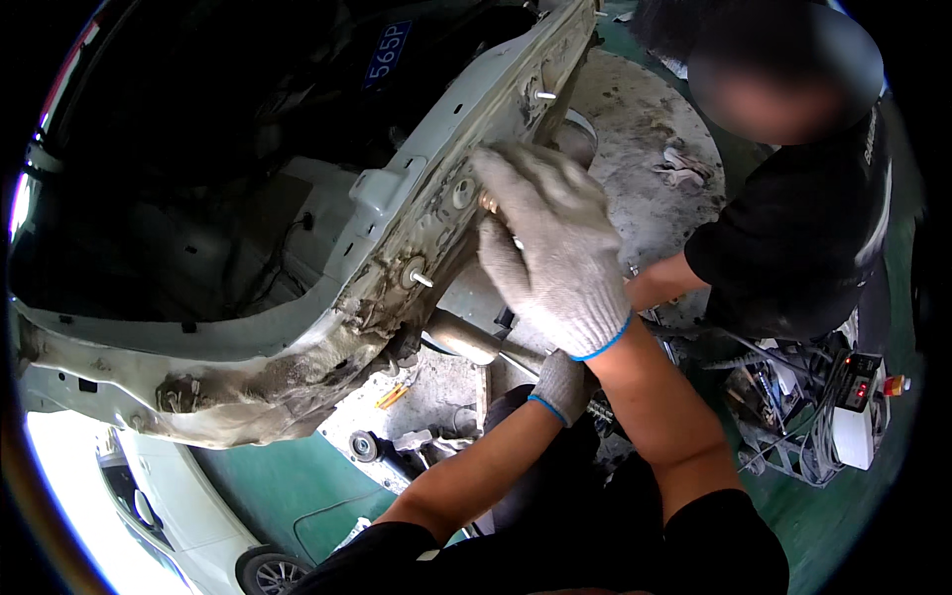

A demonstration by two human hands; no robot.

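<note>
My right hand [555, 233], in a knitted grey-white work glove with a blue cuff, is at the rusty, dirty edge of a stripped car body panel [436, 203]. Its fingers and thumb are curled, and a small brass-coloured piece [488, 202] shows between them. Lower down, my left hand [563, 385] wears the same kind of glove. It is closed at the end of a pale, thick round bar [466, 337] that runs in beneath the panel's edge. The left fingers are mostly hidden. White studs [418, 278] stick out from the panel.
A co-worker in a black shirt [793, 228] crouches at the right, one arm reaching toward my right wrist. A box with a red display [858, 382] stands among cables and tools. Loose tools [395, 395] lie on the stained floor. A white car [188, 486] is at lower left.
</note>
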